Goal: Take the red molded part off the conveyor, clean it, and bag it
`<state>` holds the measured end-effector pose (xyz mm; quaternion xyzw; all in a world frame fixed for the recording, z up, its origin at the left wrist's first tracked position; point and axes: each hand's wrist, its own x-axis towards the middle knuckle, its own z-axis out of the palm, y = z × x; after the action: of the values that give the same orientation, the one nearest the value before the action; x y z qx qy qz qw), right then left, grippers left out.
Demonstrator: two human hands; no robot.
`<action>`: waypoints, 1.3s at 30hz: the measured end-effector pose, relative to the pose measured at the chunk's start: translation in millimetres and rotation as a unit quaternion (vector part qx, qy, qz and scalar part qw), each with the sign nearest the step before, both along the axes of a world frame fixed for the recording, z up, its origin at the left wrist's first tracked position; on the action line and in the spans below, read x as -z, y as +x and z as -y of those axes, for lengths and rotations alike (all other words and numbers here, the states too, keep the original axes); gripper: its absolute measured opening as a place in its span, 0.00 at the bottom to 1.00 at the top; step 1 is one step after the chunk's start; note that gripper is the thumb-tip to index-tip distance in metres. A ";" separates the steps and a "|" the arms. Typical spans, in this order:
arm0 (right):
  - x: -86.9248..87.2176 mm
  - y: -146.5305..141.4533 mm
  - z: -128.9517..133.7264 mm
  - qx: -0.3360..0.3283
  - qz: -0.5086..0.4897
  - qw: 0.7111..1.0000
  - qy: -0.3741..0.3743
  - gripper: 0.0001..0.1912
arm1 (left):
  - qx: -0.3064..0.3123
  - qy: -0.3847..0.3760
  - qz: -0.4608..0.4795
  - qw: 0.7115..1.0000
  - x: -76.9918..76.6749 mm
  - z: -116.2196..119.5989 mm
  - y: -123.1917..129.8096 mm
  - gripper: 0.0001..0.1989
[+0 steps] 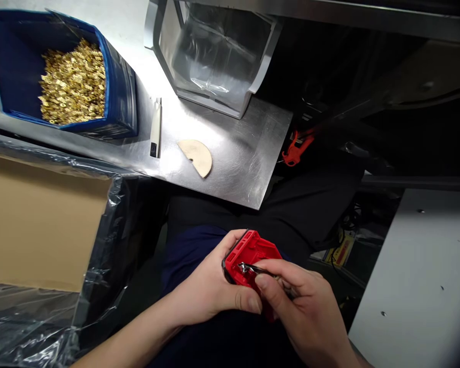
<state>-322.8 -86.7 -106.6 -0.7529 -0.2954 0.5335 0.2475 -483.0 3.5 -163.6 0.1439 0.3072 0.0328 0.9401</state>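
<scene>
Low in front of my lap, my left hand [224, 294] grips a red plastic housing [266, 248] with a black outer edge. The hollow, ribbed inside of the housing faces up. My right hand [304, 301] is closed on a slim dark-handled hand tool [257, 269] with a shiny metal tip. That tip is inside the housing, near its slotted side wall. The fingers cover most of the tool, so I cannot tell its exact kind. Part of the housing's lower end is hidden behind my right hand.
On the metal table [249, 174] lie a half-round beige piece [197, 156] and a white-handled cutter [157, 128]. A blue bin [120, 92] holds small brass parts [74, 84]. Behind stands a grey bin [210, 105] with clear plastic. A plastic-lined cardboard box [34, 225] is left, an orange-red trigger tool [296, 149] right.
</scene>
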 end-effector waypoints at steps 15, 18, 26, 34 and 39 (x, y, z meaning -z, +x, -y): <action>5.0 -3.6 -2.5 -0.034 -0.002 0.999 0.009 0.09 | -0.007 -0.001 0.003 1.000 2.8 4.9 -1.6 0.45; 4.9 -2.3 0.6 -0.060 0.038 0.996 0.049 0.09 | -0.007 0.000 0.007 1.000 4.3 3.6 -2.1 0.44; -6.2 36.3 -8.6 -0.262 0.201 0.905 0.267 0.14 | 0.044 -0.039 0.104 0.993 6.1 -4.2 -4.9 0.35; -1.3 40.9 -20.1 -0.376 0.236 0.836 0.321 0.12 | 0.084 -0.030 0.138 0.986 4.1 -11.3 -0.8 0.32; 0.5 39.7 -21.6 -0.391 0.220 0.833 0.323 0.12 | 0.080 -0.025 0.140 0.987 3.2 -11.2 -0.5 0.32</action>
<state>-283.1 -65.0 -107.1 -0.5495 -0.7672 0.2801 0.1762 -483.5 14.8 -166.8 0.1387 0.1609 -0.0301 0.9767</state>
